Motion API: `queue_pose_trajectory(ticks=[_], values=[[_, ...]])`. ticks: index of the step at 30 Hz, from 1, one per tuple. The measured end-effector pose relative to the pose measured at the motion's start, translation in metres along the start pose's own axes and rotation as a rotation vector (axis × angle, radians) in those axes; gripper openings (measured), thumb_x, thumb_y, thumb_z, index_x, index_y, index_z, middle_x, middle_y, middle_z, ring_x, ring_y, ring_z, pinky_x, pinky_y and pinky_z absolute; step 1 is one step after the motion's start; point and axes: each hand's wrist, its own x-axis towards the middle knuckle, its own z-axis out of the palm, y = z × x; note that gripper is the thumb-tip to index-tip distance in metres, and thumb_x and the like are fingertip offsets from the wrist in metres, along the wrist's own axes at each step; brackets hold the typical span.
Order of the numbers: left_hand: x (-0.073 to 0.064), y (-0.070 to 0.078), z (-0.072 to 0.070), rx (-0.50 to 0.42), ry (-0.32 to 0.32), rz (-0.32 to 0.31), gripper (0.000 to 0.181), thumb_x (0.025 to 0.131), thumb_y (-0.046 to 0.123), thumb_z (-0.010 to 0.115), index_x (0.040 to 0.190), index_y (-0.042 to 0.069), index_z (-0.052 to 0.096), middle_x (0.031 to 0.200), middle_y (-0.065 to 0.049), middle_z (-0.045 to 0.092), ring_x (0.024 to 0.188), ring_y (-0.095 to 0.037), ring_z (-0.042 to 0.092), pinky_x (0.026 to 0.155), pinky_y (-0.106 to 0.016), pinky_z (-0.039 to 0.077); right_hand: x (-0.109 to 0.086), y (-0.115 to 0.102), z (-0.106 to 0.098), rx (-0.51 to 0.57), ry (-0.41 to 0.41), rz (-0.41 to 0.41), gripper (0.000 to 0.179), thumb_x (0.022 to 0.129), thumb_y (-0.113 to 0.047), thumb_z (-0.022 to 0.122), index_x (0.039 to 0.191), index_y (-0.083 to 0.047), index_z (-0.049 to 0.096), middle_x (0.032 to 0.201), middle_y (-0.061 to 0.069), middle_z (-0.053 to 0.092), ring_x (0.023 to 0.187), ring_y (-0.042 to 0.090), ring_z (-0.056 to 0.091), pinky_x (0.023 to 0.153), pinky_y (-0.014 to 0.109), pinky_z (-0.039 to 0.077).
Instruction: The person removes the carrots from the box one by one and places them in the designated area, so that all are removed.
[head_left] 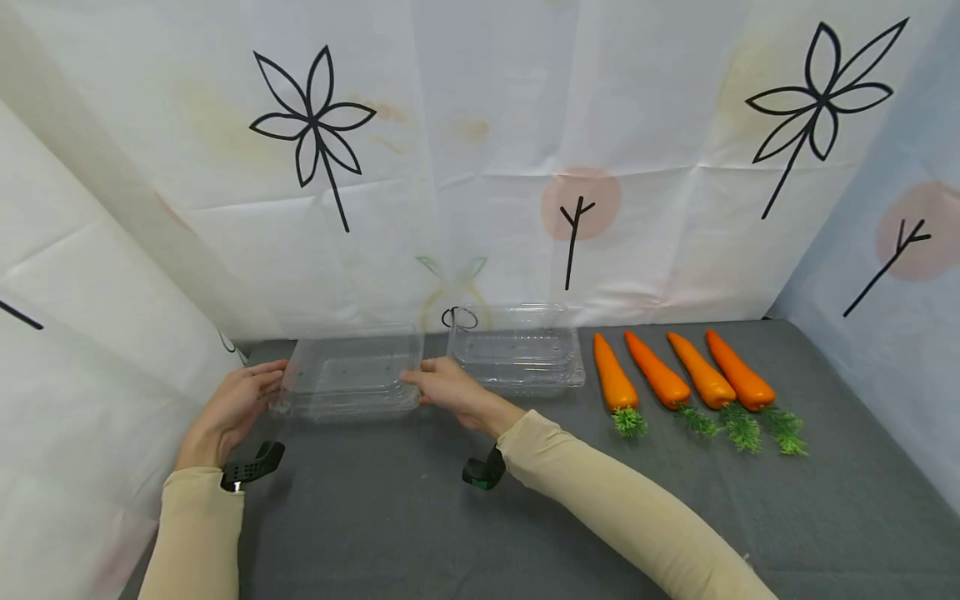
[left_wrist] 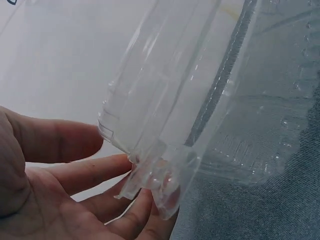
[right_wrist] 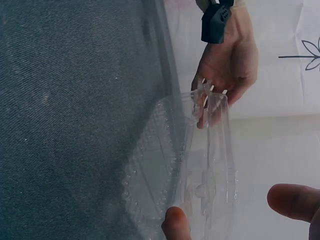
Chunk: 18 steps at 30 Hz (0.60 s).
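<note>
A clear plastic clamshell box [head_left: 348,375] is between my two hands at the left of the table. My left hand [head_left: 232,408] grips its left end. In the left wrist view the thumb [left_wrist: 75,142] is at the box's side and the other fingers curl under its rim flange [left_wrist: 165,175], partly seen through the plastic. My right hand [head_left: 457,392] holds the right front corner, fingers bent around it. In the right wrist view the box [right_wrist: 207,165] shows from its end, with one fingertip [right_wrist: 176,220] against it and my left hand [right_wrist: 225,70] at the far end.
A second clear plastic box [head_left: 517,354] stands just right of my right hand. Several orange carrots [head_left: 701,367] with green tops lie in a row farther right. The grey table [head_left: 375,517] meets white patterned cloth [head_left: 480,133] at the back and sides.
</note>
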Motion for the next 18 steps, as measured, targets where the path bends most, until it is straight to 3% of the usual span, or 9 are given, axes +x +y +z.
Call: queue_pose_trajectory(ticks=[5, 9, 11, 14, 18], values=[[-0.004, 0.001, 0.0, -0.03, 0.008, -0.007, 0.06, 0.114, 0.029, 0.027, 0.16, -0.005, 0.008, 0.165, -0.027, 0.011, 0.144, -0.035, 0.028, 0.12, -0.057, 0.022, -0.004, 0.003, 0.0, -0.059, -0.003, -0.034, 0.068, 0.106, -0.033, 0.056, 0.158, 0.002, 0.029, 0.163, 0.017, 0.028, 0.139, 0.033, 0.046, 0.118, 0.051, 0.032], [-0.017, 0.007, 0.002, 0.026, 0.042, 0.033, 0.066, 0.113, 0.034, 0.027, 0.16, -0.005, 0.002, 0.164, -0.03, 0.009, 0.148, -0.043, 0.022, 0.119, -0.059, 0.023, -0.017, 0.005, -0.003, -0.174, 0.003, -0.094, 0.067, 0.106, -0.033, 0.056, 0.159, -0.003, 0.029, 0.163, 0.013, 0.031, 0.146, 0.031, 0.037, 0.115, 0.049, 0.037], [-0.026, 0.014, 0.008, 0.12, 0.089, 0.084, 0.068, 0.113, 0.035, 0.029, 0.159, -0.007, 0.001, 0.163, -0.033, 0.01, 0.146, -0.05, 0.02, 0.115, -0.063, 0.026, -0.028, 0.008, -0.008, -0.218, 0.004, -0.151, 0.065, 0.105, -0.033, 0.056, 0.159, -0.006, 0.031, 0.161, 0.011, 0.035, 0.144, 0.029, 0.04, 0.112, 0.048, 0.041], [-0.04, 0.026, 0.025, 0.34, 0.211, 0.189, 0.069, 0.112, 0.034, 0.034, 0.159, -0.009, 0.007, 0.159, -0.038, 0.015, 0.141, -0.058, 0.024, 0.108, -0.07, 0.031, -0.048, 0.015, -0.022, -0.268, 0.018, -0.287, 0.061, 0.106, -0.03, 0.056, 0.159, -0.008, 0.034, 0.157, 0.012, 0.042, 0.137, 0.029, 0.049, 0.108, 0.048, 0.046], [-0.048, 0.038, 0.063, 0.574, 0.397, 0.401, 0.065, 0.11, 0.026, 0.044, 0.155, -0.014, 0.021, 0.154, -0.041, 0.024, 0.138, -0.061, 0.026, 0.106, -0.073, 0.028, -0.077, 0.028, -0.055, -0.472, 0.146, -0.514, 0.058, 0.106, -0.028, 0.056, 0.157, -0.007, 0.038, 0.153, 0.013, 0.048, 0.133, 0.033, 0.053, 0.106, 0.051, 0.046]])
